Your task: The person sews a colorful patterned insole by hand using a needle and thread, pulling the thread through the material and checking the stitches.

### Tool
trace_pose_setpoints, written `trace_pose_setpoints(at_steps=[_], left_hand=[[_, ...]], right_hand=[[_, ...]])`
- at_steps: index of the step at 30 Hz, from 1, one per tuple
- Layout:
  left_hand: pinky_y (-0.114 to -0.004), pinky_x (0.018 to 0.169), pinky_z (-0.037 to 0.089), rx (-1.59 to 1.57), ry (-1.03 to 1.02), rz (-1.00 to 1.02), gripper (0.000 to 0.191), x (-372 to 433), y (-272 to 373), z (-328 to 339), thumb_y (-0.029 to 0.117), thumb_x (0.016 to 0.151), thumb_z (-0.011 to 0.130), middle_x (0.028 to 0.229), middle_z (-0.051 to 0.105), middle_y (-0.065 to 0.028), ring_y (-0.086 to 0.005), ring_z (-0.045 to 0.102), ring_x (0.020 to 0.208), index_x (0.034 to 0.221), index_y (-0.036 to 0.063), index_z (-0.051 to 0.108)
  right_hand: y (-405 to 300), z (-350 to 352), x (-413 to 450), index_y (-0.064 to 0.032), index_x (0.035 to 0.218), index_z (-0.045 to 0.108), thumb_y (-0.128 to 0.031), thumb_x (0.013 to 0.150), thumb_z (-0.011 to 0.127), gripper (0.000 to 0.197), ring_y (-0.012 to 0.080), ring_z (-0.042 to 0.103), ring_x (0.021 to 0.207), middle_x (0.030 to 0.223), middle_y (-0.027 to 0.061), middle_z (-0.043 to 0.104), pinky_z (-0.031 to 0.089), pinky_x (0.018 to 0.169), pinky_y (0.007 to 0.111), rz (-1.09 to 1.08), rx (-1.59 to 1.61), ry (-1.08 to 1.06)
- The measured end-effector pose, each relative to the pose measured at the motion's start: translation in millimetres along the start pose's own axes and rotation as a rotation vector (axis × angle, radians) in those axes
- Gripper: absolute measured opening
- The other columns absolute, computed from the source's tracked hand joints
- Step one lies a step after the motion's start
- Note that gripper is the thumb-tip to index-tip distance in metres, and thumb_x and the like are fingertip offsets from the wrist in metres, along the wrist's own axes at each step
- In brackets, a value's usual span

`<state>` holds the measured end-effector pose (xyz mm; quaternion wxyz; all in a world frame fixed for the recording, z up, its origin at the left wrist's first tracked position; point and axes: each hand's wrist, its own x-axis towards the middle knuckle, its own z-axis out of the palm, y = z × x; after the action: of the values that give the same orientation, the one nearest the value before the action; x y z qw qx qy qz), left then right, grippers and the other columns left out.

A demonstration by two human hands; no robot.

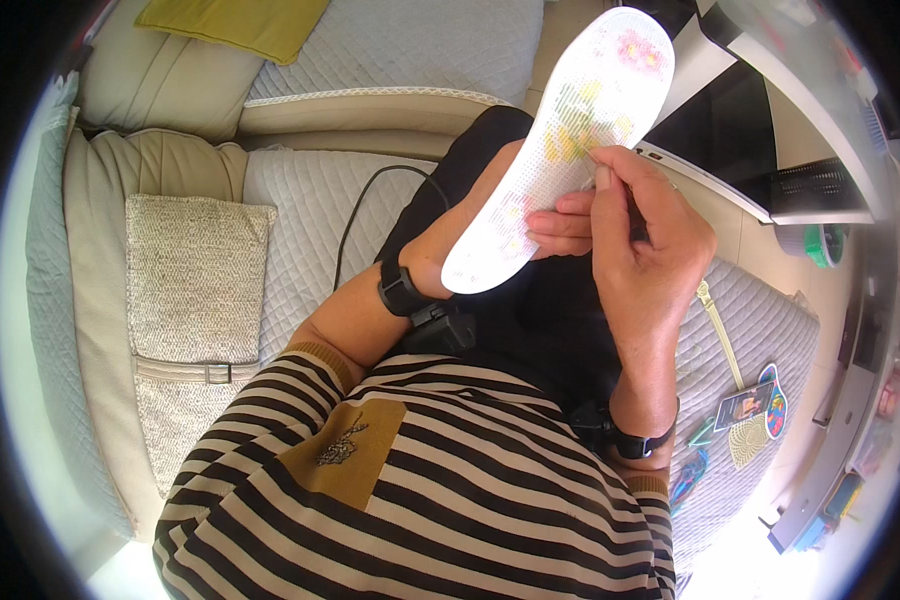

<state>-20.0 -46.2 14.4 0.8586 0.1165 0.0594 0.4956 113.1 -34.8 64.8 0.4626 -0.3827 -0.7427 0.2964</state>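
Observation:
A white cross-stitch insole is raised in front of me, its mesh face marked with pink, yellow and green flower patterns. Behind it, my left hand holds it up; the insole hides most of that hand's fingers. My right hand is at the insole's right edge, thumb and index finger pinched together on a thin needle or thread, too fine to tell which. The other right fingers rest against the lower face of the insole.
Beside my right arm, on a grey quilted cover, lie a phone, a patterned insole, blue thread and green scissors. A black cable loops across the sofa seat to my left. A woven cushion lies farther left.

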Motion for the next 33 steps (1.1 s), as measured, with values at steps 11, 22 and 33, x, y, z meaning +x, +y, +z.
trace_pose_setpoints(at_steps=[11,22,33], left_hand=[[-0.021,0.056,0.048,0.510,0.280,0.230,0.023,22,11,1,0.023,0.091,0.057,0.079,0.064,-0.0053,-0.0102,0.059,0.063,0.097,0.0000,0.059],[-0.023,0.070,0.052,0.791,0.389,0.351,0.026,22,10,-8,0.020,0.090,0.060,0.092,0.067,-0.0052,-0.0078,0.063,0.076,0.106,-0.0005,0.062],[-0.021,0.066,0.051,0.959,0.486,0.354,0.026,26,19,-14,0.022,0.090,0.059,0.088,0.067,-0.0045,-0.0074,0.063,0.073,0.103,-0.0009,0.063]], right_hand=[[24,-22,0,0.0022,0.097,0.060,0.000,0.088,0.054,0.011,0.0103,0.056,0.060,0.076,0.0064,0.061,0.049,0.056,0.024,0.333,0.292,-0.176],[42,-4,2,0.0040,0.099,0.057,0.008,0.072,0.058,0.027,0.0310,0.055,0.091,0.097,0.0157,0.059,0.047,0.079,0.038,-0.334,-0.502,0.200],[28,-33,24,0.0029,0.101,0.048,-0.010,0.096,0.044,0.014,0.0177,0.059,0.067,0.088,0.0141,0.061,0.053,0.059,0.030,0.166,0.686,0.118]])
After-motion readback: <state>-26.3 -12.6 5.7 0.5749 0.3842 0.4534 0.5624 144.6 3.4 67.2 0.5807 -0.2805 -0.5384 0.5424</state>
